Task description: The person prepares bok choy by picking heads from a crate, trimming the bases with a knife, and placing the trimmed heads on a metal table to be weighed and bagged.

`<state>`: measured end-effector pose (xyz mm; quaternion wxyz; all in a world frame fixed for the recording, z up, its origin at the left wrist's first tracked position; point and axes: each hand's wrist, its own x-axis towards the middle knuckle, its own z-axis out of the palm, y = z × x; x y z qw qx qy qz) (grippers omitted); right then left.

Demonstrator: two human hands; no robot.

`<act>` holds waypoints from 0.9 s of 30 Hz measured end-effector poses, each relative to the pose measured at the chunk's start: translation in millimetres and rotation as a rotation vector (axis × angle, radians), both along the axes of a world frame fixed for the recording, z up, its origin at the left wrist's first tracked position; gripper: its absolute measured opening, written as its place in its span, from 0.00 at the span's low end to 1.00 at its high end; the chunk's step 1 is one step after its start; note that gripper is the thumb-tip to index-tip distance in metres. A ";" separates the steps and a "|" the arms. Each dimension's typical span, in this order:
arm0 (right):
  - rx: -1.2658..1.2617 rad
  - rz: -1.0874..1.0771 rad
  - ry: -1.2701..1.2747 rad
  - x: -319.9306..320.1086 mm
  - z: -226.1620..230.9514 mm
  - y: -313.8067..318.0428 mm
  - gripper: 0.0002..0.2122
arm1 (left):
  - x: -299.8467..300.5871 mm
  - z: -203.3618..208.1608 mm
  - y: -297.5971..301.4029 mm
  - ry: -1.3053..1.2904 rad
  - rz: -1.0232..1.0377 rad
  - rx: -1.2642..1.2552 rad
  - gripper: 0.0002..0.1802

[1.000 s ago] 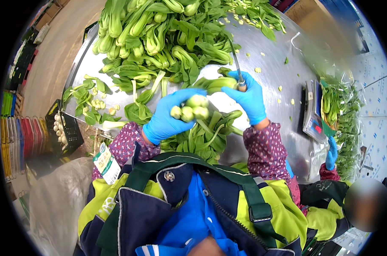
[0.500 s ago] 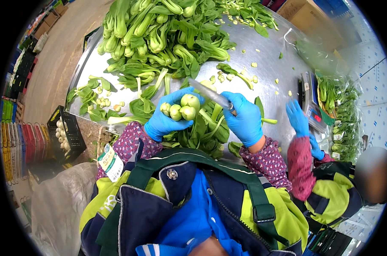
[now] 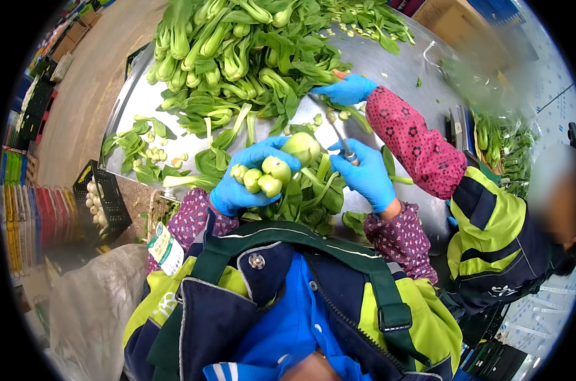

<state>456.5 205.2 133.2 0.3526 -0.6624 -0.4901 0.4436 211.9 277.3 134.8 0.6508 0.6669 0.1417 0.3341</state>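
In blue gloves, my left hand (image 3: 236, 187) grips a cluster of bok choy (image 3: 276, 167), with several pale cut bases pointing up and toward me. A bigger bok choy head (image 3: 302, 150) sits at the far side of this cluster, against the fingers. Its leaves hang below over the table's near edge. Just right of it, my right hand (image 3: 368, 176) is closed around a knife (image 3: 344, 142), whose blade points away from me. Loose leaves (image 3: 319, 193) lie beneath both hands.
Beyond my hands is a large bok choy pile (image 3: 237, 51) on the metal table (image 3: 383, 57). Trimmed bits (image 3: 156, 153) lie at left. From the right, a co-worker's gloved hand (image 3: 348, 90) reaches to the pile. A black crate (image 3: 113, 206) with round white vegetables stands at lower left.
The bigger bok choy head now shows beside the held cluster. My knife has swung to point away from me. The co-worker's arm has reached across the table to the pile.
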 end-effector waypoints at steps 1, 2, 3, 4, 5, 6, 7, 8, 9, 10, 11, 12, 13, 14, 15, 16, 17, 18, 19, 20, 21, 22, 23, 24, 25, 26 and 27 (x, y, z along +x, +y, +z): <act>0.122 -0.022 0.151 -11.9 16.1 -1.7 0.16 | 4.1 3.1 -1.1 0.009 0.012 -0.023 0.25; 0.243 -0.038 0.297 -24.4 29.4 -0.9 0.15 | 8.2 12.4 -2.9 0.059 0.025 0.009 0.26; 0.364 -0.055 0.442 -29.8 34.7 0.1 0.15 | 11.4 11.0 -2.9 0.047 0.016 0.074 0.27; 0.339 -0.005 0.358 -28.9 33.7 3.3 0.17 | 14.1 7.5 -2.4 0.033 0.005 0.140 0.27; 0.316 0.047 0.272 -27.8 32.6 7.8 0.19 | 15.5 4.2 -1.9 0.019 -0.007 0.206 0.28; 0.331 0.054 0.251 -28.0 30.0 10.8 0.19 | 14.6 1.8 -1.4 0.022 0.020 0.229 0.29; 0.348 0.065 0.231 -28.4 26.2 12.6 0.19 | 13.3 0.6 -0.6 -0.020 0.069 0.121 0.29; 0.394 -0.013 0.357 -30.4 19.9 13.7 0.19 | 11.5 -0.4 1.0 -0.063 0.117 0.012 0.29; 0.434 -0.114 0.351 -29.6 22.4 13.1 0.17 | 8.7 -1.9 3.5 -0.105 0.165 -0.097 0.30; 0.371 -0.173 0.320 -24.8 22.4 13.5 0.17 | 3.2 -2.3 11.0 -0.113 0.188 -0.138 0.42; 0.308 -0.233 0.287 -17.5 21.9 14.8 0.16 | -2.8 0.7 17.2 -0.095 0.209 -0.213 0.46; 0.285 -0.230 0.373 -13.0 20.1 16.4 0.16 | -2.9 4.2 17.9 -0.117 0.203 -0.277 0.47; 0.268 -0.216 0.406 -14.0 21.9 16.0 0.16 | -2.0 8.9 18.8 -0.138 0.195 -0.342 0.48; 0.250 -0.203 0.438 -17.0 25.9 15.8 0.16 | 1.6 12.3 21.4 -0.109 0.116 -0.371 0.49; 0.233 -0.190 0.471 -20.8 28.5 15.4 0.16 | 12.2 17.2 16.2 -0.159 0.079 -0.469 0.50; 0.267 -0.158 0.543 -27.7 28.8 14.3 0.16 | 22.7 16.8 12.4 -0.120 0.069 -0.497 0.50; 0.340 -0.133 0.427 -34.3 19.3 17.3 0.16 | 30.4 16.1 8.4 -0.072 0.063 -0.529 0.50; 0.375 -0.133 0.398 -35.2 16.1 19.4 0.16 | 35.8 -3.5 5.1 -0.088 0.094 -0.636 0.45; 0.408 -0.136 0.373 -33.3 12.9 20.5 0.16 | 42.1 -8.1 3.8 -0.196 0.063 -0.814 0.33; 0.395 -0.191 0.433 -28.1 14.3 19.9 0.17 | 46.0 -13.0 8.2 -0.190 0.047 -0.894 0.30; 0.383 -0.248 0.492 -20.5 15.8 18.8 0.17 | 50.9 -16.5 13.2 -0.182 0.031 -0.974 0.27; 0.446 -0.357 0.415 -8.9 11.8 20.3 0.16 | 57.9 -16.6 16.1 -0.204 0.060 -1.064 0.24; 0.367 -0.417 0.415 6.0 15.2 13.1 0.13 | 59.8 -24.6 26.5 -0.201 -0.033 -1.108 0.24; 0.358 -0.475 0.474 17.7 12.4 4.8 0.12 | 68.1 -25.9 27.7 -0.180 0.043 -1.047 0.24; 0.364 -0.548 0.524 30.2 9.8 -5.4 0.10 | 82.5 -23.1 31.5 -0.159 0.095 -0.979 0.25; 0.349 -0.567 0.411 42.8 2.5 -16.7 0.07 | 95.0 -24.5 37.4 -0.153 0.072 -0.940 0.25; 0.352 -0.595 0.434 46.9 -4.8 -27.9 0.06 | 109.0 -27.2 47.7 -0.123 0.063 -0.937 0.26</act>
